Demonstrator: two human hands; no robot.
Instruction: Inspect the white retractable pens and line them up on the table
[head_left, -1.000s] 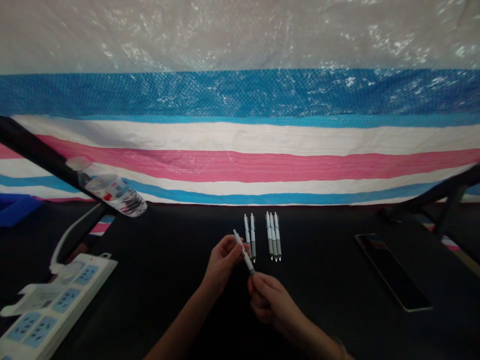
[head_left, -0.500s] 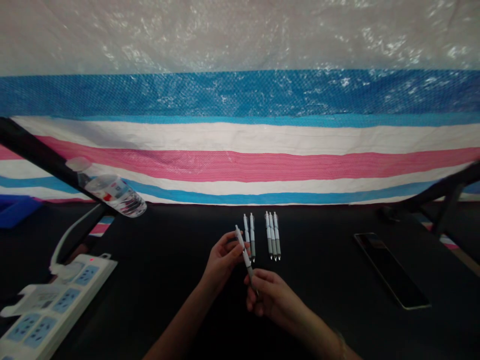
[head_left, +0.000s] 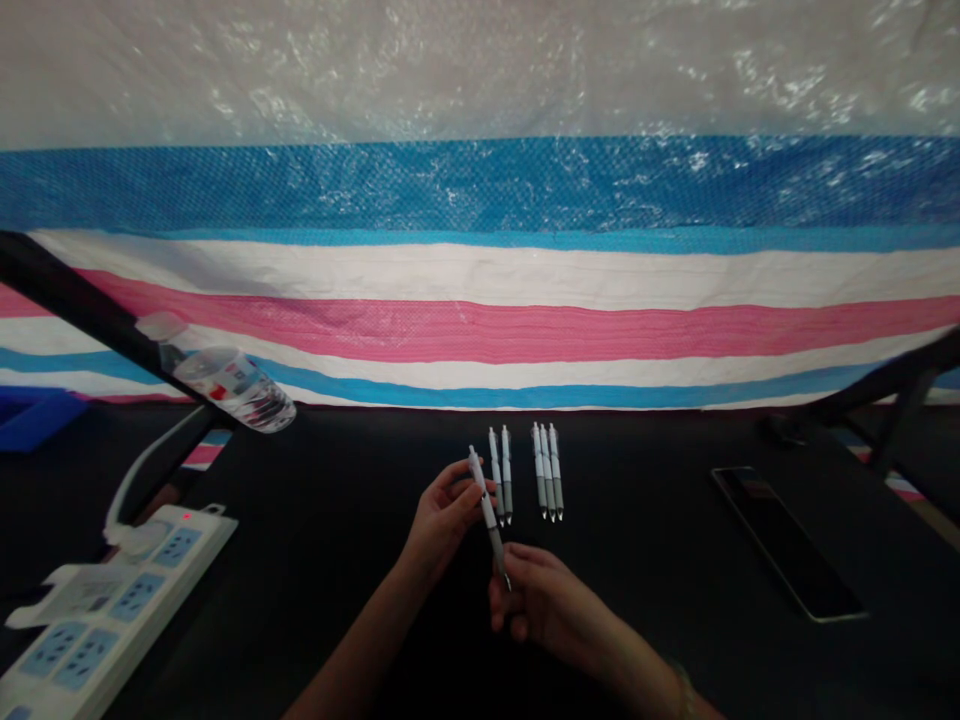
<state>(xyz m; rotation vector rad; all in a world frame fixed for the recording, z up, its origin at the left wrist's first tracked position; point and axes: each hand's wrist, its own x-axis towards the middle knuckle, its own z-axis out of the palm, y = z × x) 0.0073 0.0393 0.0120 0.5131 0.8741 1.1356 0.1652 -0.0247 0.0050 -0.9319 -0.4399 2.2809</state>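
Observation:
A white pen with a grey grip [head_left: 487,512] is held at a slant between my two hands, its button end up and away from me. My left hand [head_left: 442,515] is closed on its upper part, thumb against the barrel. At the lower end, my right hand [head_left: 544,590] has its fingers curled around the grey grip, and the metal tip shows beside them. Just behind my left fingers lie two similar pens [head_left: 507,475], side by side on the black table. A group of three more pens [head_left: 548,470] lies to their right.
The black table [head_left: 637,540] carries a smartphone [head_left: 787,540] at the right. A white power strip [head_left: 135,600] with a plugged-in cable is at the left. Behind it lies a clear plastic bottle [head_left: 236,388]. A striped sheet [head_left: 480,330] hangs along the back edge.
My right fingers have shifted slightly at the pen's lower end, so more of the grip and tip shows. The left hand keeps its hold, and the lying pens are unmoved.

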